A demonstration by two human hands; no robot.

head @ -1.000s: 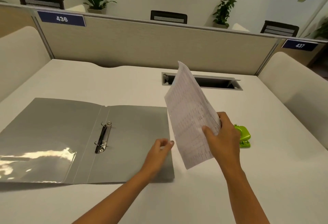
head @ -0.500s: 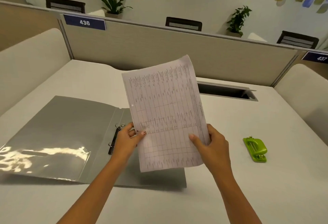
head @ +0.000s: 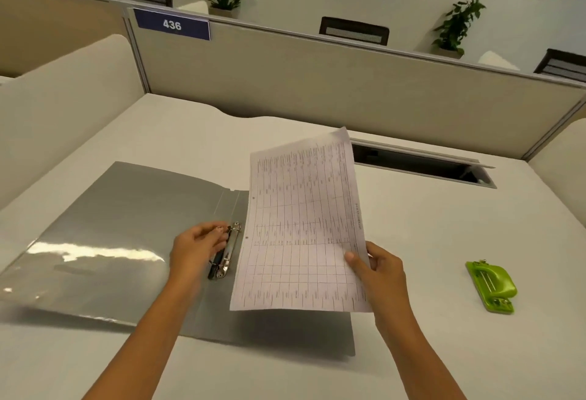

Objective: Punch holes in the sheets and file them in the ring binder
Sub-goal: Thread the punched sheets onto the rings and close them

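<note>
Lying open on the pale surface (head: 412,241), the grey plastic ring binder (head: 126,225) shows its metal rings (head: 230,250), where the left hand (head: 198,247) rests with fingers curled on the mechanism. The right hand (head: 382,269) pinches the printed sheets (head: 304,225), two holes punched, above the binder's right cover. A glossy green hole punch (head: 491,285) sits well apart.

The open binder (head: 126,241) is made of smooth grey plastic with a glossy clear pocket (head: 88,260) on its left cover, and its ring clip (head: 229,250) is of shiny silver metal. The sheets (head: 304,225) are thin matt white paper printed with fine tables, and two punched holes are seen near the left edge. The hole punch (head: 491,285) is finished in glossy green plastic, the desk (head: 428,225) in smooth matt white, and the partition (head: 317,88) in a matt beige cloth-like covering.
</note>
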